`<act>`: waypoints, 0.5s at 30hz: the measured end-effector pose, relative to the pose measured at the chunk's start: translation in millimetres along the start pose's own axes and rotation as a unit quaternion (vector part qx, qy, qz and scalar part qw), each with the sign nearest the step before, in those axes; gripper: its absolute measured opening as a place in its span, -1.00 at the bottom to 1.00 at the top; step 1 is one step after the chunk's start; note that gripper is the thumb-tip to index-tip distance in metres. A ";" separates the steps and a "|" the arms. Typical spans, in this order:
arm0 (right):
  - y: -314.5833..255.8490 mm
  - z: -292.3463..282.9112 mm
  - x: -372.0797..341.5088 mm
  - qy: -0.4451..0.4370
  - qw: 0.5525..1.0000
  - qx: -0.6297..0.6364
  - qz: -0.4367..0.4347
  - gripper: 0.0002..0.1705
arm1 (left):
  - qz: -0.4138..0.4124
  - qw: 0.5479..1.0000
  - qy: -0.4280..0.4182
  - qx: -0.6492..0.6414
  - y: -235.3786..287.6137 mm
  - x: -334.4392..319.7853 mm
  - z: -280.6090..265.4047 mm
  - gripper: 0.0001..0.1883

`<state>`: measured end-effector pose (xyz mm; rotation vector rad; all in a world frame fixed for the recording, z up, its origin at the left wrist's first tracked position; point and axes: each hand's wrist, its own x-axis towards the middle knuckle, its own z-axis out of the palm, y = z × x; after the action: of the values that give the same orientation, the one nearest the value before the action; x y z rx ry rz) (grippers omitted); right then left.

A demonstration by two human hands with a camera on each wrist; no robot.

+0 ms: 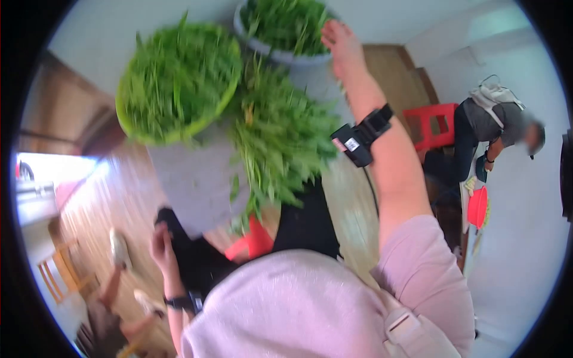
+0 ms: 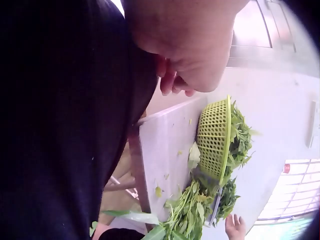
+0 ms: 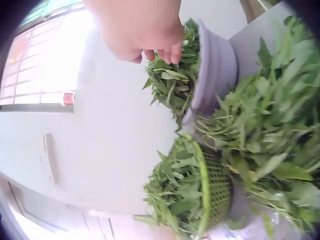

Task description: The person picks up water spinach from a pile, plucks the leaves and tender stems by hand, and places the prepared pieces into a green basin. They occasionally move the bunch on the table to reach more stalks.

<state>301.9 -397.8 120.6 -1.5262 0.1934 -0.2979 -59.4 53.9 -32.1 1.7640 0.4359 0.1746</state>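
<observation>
My right hand (image 1: pixel 346 52) reaches to the edge of a pale purple basin (image 3: pixel 219 67) heaped with leafy greens (image 3: pixel 172 82). Its fingers are spread in the head view and overlap the greens in the right wrist view, with nothing gripped. My left hand (image 1: pixel 161 247) hangs beside my knee with its fingers loosely bent, holding nothing. A lime-green colander (image 2: pixel 215 140), piled with the same kind of greens (image 1: pixel 179 74), stands on the small table (image 1: pixel 191 185). Between colander and basin lies a large loose heap of long-stemmed leafy greens (image 1: pixel 280 137), reaching the table's near edge.
Scraps of leaf (image 2: pixel 159 191) lie on the tabletop. To the right are a red stool (image 1: pixel 431 122), a person bending (image 1: pixel 507 128) and a red basin (image 1: pixel 477 207). Another person (image 1: pixel 104 322) sits at lower left, near a wooden chair (image 1: pixel 59 274).
</observation>
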 end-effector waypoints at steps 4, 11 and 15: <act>28.8 -12.1 -98.0 -0.089 0.994 0.004 0.067 -0.66 | 0.008 0.999 0.006 -0.030 3.4 0.3 6.6 -0.80; 60.8 15.6 -200.3 -0.289 0.939 -0.171 0.069 -0.79 | 0.035 0.999 0.006 -0.035 7.5 -2.1 11.2 -0.79; 84.6 45.7 -205.7 -0.267 0.859 -0.412 -0.146 -0.87 | 0.026 0.999 0.003 -0.047 8.3 -9.2 8.8 -0.78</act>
<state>126.7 -289.0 25.5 -2.4368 -0.4170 0.0026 -63.1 41.0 -25.1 1.6834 0.3801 0.2345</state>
